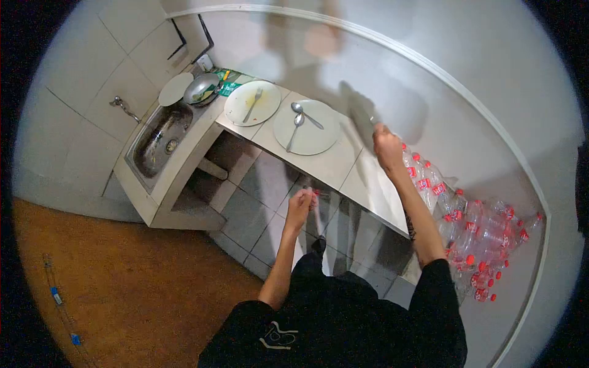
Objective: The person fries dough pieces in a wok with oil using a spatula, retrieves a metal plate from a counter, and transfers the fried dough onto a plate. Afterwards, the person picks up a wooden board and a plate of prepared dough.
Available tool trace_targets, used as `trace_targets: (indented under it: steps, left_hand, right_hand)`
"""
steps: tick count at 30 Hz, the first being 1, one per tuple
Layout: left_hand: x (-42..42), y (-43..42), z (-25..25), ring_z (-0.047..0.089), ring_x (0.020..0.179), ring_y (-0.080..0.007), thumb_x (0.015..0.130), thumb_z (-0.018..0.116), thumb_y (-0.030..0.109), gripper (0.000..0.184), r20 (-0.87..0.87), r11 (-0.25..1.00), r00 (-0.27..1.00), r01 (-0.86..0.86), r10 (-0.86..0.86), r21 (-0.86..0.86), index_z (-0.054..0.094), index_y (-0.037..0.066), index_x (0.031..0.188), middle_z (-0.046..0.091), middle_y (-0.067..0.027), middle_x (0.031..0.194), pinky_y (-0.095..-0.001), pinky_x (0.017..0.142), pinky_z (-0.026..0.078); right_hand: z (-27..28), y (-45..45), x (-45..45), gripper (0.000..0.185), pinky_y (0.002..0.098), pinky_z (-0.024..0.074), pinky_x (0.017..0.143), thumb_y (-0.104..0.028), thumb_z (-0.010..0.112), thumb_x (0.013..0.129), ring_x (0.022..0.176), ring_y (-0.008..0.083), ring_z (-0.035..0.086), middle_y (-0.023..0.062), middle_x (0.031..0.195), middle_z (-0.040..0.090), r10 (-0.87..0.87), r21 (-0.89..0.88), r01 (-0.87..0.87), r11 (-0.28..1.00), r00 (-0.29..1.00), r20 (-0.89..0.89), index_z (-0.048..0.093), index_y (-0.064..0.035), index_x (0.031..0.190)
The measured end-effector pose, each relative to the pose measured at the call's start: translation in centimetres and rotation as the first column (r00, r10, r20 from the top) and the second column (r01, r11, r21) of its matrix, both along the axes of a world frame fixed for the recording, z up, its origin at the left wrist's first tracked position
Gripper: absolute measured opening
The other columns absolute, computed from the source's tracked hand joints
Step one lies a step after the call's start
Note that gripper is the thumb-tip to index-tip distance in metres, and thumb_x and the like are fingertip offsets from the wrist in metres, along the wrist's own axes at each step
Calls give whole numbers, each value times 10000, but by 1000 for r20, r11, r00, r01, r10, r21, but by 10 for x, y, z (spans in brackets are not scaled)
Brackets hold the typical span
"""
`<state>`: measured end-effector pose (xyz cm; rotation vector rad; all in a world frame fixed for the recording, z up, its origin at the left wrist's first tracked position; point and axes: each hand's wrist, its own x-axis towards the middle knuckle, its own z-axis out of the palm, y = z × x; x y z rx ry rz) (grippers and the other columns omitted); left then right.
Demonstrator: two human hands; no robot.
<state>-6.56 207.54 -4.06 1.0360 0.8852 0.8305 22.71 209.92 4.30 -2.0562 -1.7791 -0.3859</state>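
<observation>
My right hand (388, 147) is raised over the right part of the tiled counter, its fingers wrapped round what looks like a knife (363, 111). The broad grey blade points up and left, blurred against the wall and its shadow. My left hand (300, 207) hangs low in front of the counter edge with its fingers curled together. A small blurred reddish patch shows at its fingertips; I cannot make out what it is. Nearest on the counter is a white plate (316, 138) with two spoons (296, 132) crossed on it. Left of it, another plate (236, 107) bears a fork (253, 104) and yellowish residue.
Many clear plastic bottles (485, 236) with red caps are piled at the right, by the counter's end. At left is a metal sink (144, 147) below a wall tap (124, 109). A metal bowl (202, 89) and a white plate (175, 89) stand behind it.
</observation>
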Motion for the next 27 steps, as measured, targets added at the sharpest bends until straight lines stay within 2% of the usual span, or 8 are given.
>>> trace_targets:
  steps: [7, 11, 13, 15, 18, 21, 25, 27]
  left_hand:
    - [28, -2, -6, 543, 651, -65, 951, 506, 268, 218, 56, 988, 987, 155, -154, -22, 565, 81, 856, 575, 6, 719, -205, 588, 425]
    - [54, -6, -18, 546, 647, -68, 944, 518, 246, 201, 32, 965, 965, 262, -262, -5, 564, 72, 856, 584, 1, 725, -203, 576, 418]
    - [63, -12, -12, 544, 650, -72, 946, 511, 235, 195, 93, 951, 948, 309, -306, -17, 563, 66, 862, 587, -1, 732, -208, 580, 418]
    - [73, -16, -5, 534, 686, -93, 938, 515, 315, 282, 29, 944, 945, 328, -327, -29, 582, 48, 876, 577, -10, 747, -242, 652, 440]
    - [83, -18, -6, 540, 688, -96, 930, 533, 317, 284, 22, 921, 923, 386, -385, -50, 582, 43, 880, 574, -9, 747, -243, 664, 448]
    - [94, -22, -3, 542, 688, -94, 936, 526, 300, 273, 17, 909, 911, 412, -412, -59, 584, 41, 874, 576, -8, 749, -242, 660, 450]
    - [103, -28, -1, 531, 662, -81, 945, 515, 288, 263, -12, 887, 889, 455, -457, -70, 577, 55, 840, 574, -3, 731, -226, 628, 430]
    - [102, -34, 3, 534, 679, -86, 945, 511, 301, 283, -17, 854, 856, 514, -516, -76, 581, 47, 842, 565, -4, 739, -241, 657, 448]
  right_hand:
    - [22, -76, 5, 101, 507, 440, 589, -29, 519, 831, 698, 460, 583, 299, 812, 573, -104, 169, 149, 974, 962, -251, 505, 45, 899]
    - [13, -111, 20, 220, 487, 454, 677, -102, 491, 870, 851, 459, 577, 332, 905, 567, -469, -127, 482, 867, 700, -539, 546, 57, 1011]
    - [-38, -129, 65, 132, 439, 408, 581, -50, 484, 855, 639, 368, 555, 251, 675, 534, -399, 274, 496, 824, 851, -340, 524, 75, 864]
    - [-37, -149, 85, 184, 369, 432, 583, -107, 539, 871, 638, 219, 563, 151, 691, 582, -447, 153, 596, 788, 726, -522, 563, 75, 890]
    - [41, -172, 80, 275, 314, 459, 610, -180, 609, 859, 687, 162, 562, 101, 819, 636, -97, -42, 481, 876, 90, -991, 609, 55, 1002]
    - [67, -191, 103, 270, 300, 469, 598, -174, 594, 870, 700, 168, 582, 115, 823, 638, -55, 112, 492, 864, 312, -948, 608, 54, 1012]
    - [83, -191, 114, 246, 366, 486, 602, -180, 602, 861, 705, 236, 618, 107, 789, 645, 145, 162, 678, 717, 82, -986, 600, -7, 1035]
    - [37, -194, 150, 149, 438, 470, 614, -140, 562, 852, 715, 362, 612, 212, 735, 623, -639, 46, 640, 767, 769, -31, 610, -39, 950]
